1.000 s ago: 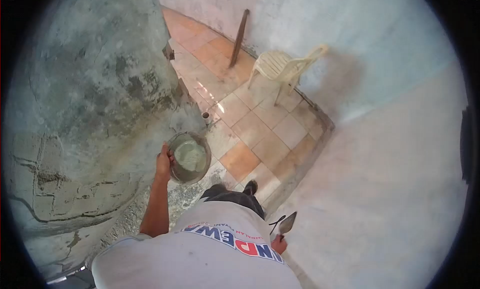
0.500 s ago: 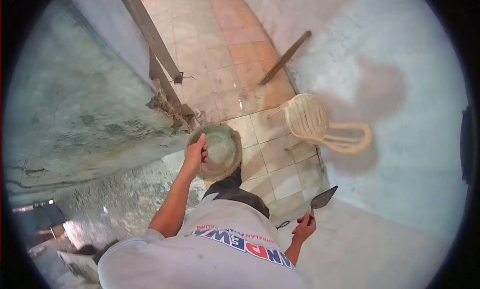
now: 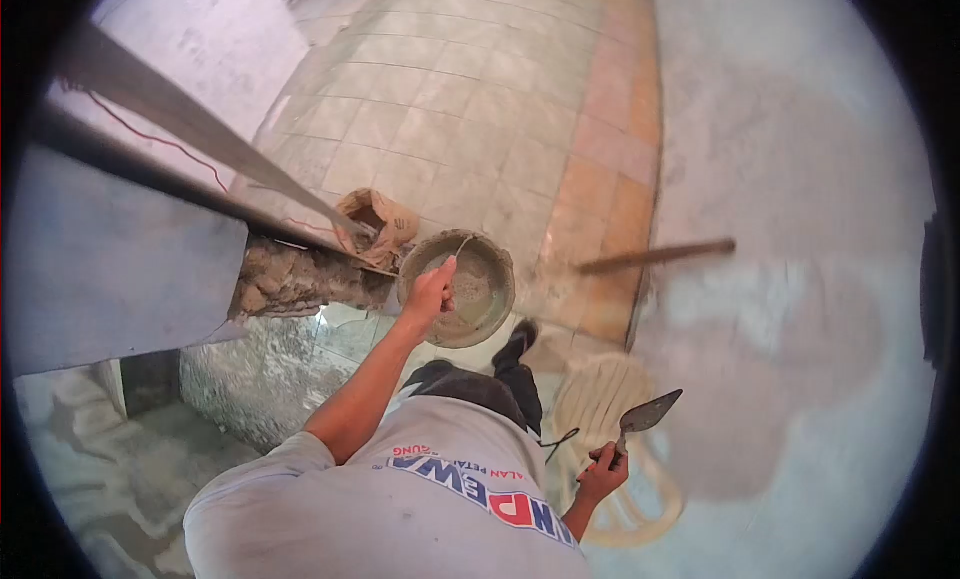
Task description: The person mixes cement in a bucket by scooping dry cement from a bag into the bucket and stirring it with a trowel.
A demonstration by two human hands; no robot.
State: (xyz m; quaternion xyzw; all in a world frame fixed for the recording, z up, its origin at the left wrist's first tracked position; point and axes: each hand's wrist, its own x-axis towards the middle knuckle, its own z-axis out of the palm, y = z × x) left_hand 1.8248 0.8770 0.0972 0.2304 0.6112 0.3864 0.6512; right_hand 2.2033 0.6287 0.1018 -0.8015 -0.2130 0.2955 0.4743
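Observation:
My left hand (image 3: 431, 296) is closed on the near-left rim of a round, mortar-smeared basin (image 3: 486, 317), which hangs in front of my body. A little grey residue coats the inside of the basin. Low on the right, my right hand (image 3: 604, 471) grips the handle of a pointed trowel (image 3: 649, 412), its dark blade aimed up and to the right. The trowel is well apart from the basin.
A cream plastic chair (image 3: 600, 391) stands beside the right wall, behind the trowel. An open paper sack (image 3: 398, 224) sits beyond the basin. A wooden stick (image 3: 660, 256) leans at the right wall. Metal posts (image 3: 190, 109) and broken brickwork (image 3: 290, 280) are left.
The view has advanced along the tiled floor. The chair now appears lower, behind my right hand, and the sack has come into view. Both hands keep their holds on the basin and trowel.

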